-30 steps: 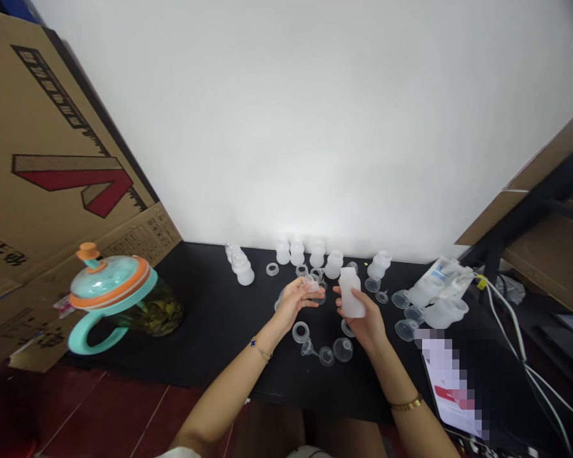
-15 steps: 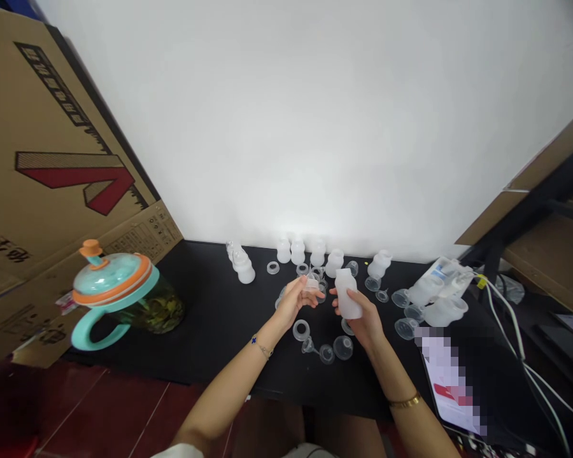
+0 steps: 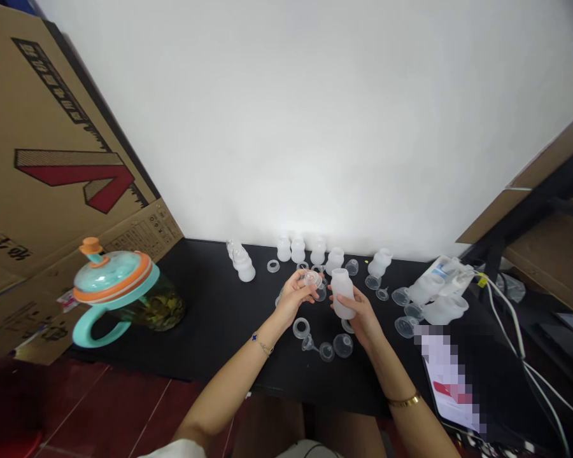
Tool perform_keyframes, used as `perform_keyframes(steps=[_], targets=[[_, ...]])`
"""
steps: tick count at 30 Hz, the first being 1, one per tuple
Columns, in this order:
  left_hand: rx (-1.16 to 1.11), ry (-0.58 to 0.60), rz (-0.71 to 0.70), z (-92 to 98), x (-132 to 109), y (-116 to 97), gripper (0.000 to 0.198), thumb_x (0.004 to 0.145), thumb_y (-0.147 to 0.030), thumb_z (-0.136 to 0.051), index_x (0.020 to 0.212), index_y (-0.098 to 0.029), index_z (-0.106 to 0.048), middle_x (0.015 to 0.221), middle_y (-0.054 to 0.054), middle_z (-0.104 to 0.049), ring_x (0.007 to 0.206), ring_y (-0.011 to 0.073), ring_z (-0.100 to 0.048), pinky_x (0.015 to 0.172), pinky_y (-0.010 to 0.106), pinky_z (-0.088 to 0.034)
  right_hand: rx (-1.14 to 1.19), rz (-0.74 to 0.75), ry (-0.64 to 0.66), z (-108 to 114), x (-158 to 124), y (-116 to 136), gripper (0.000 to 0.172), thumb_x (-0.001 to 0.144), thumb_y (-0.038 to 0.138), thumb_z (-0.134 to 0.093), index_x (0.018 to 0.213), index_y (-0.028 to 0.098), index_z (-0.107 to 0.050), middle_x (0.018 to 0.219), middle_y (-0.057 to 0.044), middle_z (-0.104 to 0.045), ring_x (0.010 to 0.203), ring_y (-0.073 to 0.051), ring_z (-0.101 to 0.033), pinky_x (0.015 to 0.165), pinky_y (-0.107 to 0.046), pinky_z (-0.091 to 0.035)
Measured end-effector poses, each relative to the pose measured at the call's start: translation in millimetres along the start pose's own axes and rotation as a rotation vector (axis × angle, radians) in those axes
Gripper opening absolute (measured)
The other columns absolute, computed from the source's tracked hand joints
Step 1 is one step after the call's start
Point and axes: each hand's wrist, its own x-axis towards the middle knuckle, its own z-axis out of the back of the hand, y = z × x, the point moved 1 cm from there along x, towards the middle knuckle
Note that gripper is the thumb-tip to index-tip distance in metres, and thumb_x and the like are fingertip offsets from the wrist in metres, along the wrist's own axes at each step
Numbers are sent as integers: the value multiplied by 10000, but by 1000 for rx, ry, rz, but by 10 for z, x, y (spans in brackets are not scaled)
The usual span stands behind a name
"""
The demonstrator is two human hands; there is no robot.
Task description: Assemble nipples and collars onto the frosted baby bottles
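In my right hand (image 3: 358, 312) is a white translucent baby bottle (image 3: 342, 296), nearly upright with its open neck at the top. My left hand (image 3: 292, 298) pinches a clear bottle nipple with its ring (image 3: 312, 278), just left of the bottle and apart from it. Below the hands a loose ring (image 3: 301, 328), a nipple (image 3: 309, 343) and a clear cap (image 3: 342, 345) lie on the black table (image 3: 219, 331). Behind them several white bottles (image 3: 298, 248) stand along the wall. Clear parts close behind my fingers are partly hidden.
At left stand a large teal and orange jug (image 3: 112, 280) and a cardboard box (image 3: 67, 127). Two capped bottles (image 3: 244, 264) are near the wall. More bottles (image 3: 444, 310), clear caps (image 3: 405, 327), white cables (image 3: 506, 312) and a partly blurred screen (image 3: 451, 388) are at right.
My left hand has turned and its fingers have closed round the nipple and ring, now facing up. The bottle in my right hand has shifted slightly left, its open mouth showing more.
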Motion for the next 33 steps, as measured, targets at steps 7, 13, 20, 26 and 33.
perform_keyframes(steps=[7,13,20,26,33], targets=[[-7,-8,2,15,12,33,530,689,-466,-852,1023,-159,-580,1143,134,-735,584,97,-675,502,183,-500,-44,-35,120,-50,-43,33,370,691,420,-846,930,145,-782,889,-109,-764,589,-167,-609,488,-271,-483],[9,1,-19,8,1,43,553,705,-505,-839,1071,-160,-610,1125,116,-731,596,97,-666,506,191,-508,-161,-38,227,-65,-66,-9,382,716,435,-824,965,149,-772,724,-59,-727,545,-162,-592,473,-259,-459],[35,31,-18,9,-10,53,579,706,-537,-838,1079,-133,-659,790,50,-718,517,93,-599,508,200,-483,-246,-43,258,-41,-56,-67,379,736,459,-815,965,163,-756,660,-29,-703,527,-159,-585,478,-254,-439],[48,42,-33,6,1,59,580,674,-497,-871,1078,-130,-672,834,59,-734,492,85,-589,490,200,-463,-280,-49,278,-66,-77,-29,363,752,455,-803,973,172,-750,658,-15,-695,560,-160,-591,504,-250,-440],[69,31,-28,-13,-5,53,560,672,-446,-874,1094,-131,-684,1021,109,-752,497,77,-597,482,200,-468,-272,-48,266,-84,-84,-29,380,731,452,-821,972,166,-752,695,-21,-701,586,-165,-600,496,-248,-447]])
